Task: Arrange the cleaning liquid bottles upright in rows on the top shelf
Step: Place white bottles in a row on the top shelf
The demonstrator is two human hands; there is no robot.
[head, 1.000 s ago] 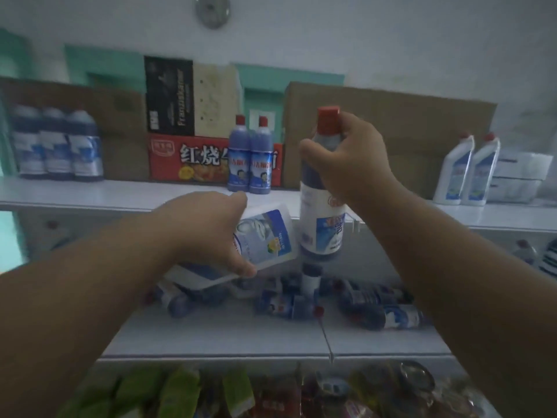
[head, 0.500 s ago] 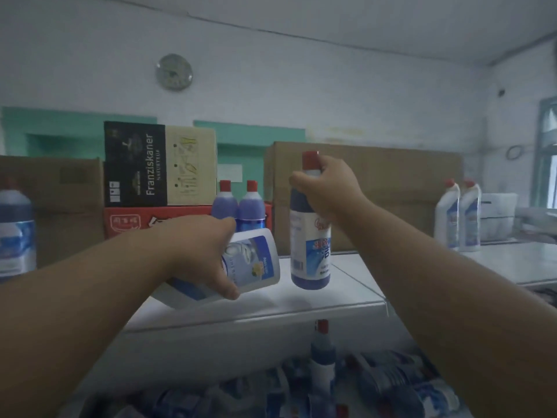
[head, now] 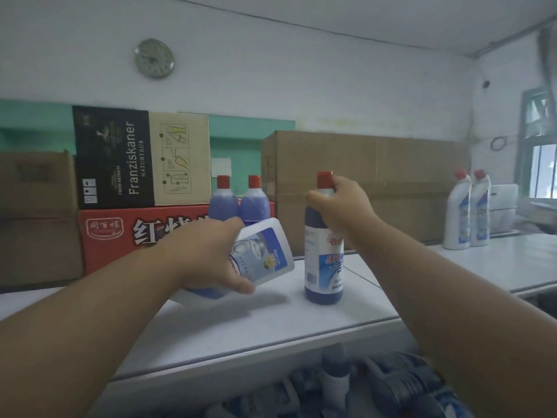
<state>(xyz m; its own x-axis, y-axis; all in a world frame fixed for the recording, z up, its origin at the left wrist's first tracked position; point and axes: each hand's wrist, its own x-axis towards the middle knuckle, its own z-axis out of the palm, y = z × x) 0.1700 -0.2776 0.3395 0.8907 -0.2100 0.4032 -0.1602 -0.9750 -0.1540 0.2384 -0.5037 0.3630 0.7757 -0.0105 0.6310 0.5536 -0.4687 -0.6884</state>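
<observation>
My right hand point(head: 340, 209) grips the neck of a dark blue bottle point(head: 323, 267) with a red cap, upright with its base at the white top shelf point(head: 271, 324). My left hand point(head: 208, 257) holds a white bottle point(head: 262, 251) with a blue label, tilted on its side just above the shelf. Two blue bottles with red caps point(head: 238, 200) stand upright side by side at the back, against the boxes. Two white bottles point(head: 467, 212) stand upright at the far right. Several more bottles point(head: 376, 387) lie jumbled on the lower shelf.
Cardboard boxes line the back of the shelf: a brown box point(head: 361, 182) behind my right hand, a red box point(head: 120, 233) with a black-and-tan box point(head: 138, 155) stacked on it, another brown box point(head: 33, 215) at the left. A window point(head: 542, 155) is at the right.
Both hands have risen from the lower shelf to the top shelf. The blue bottle came down upright onto the top shelf; the white bottle stays tilted in my left hand.
</observation>
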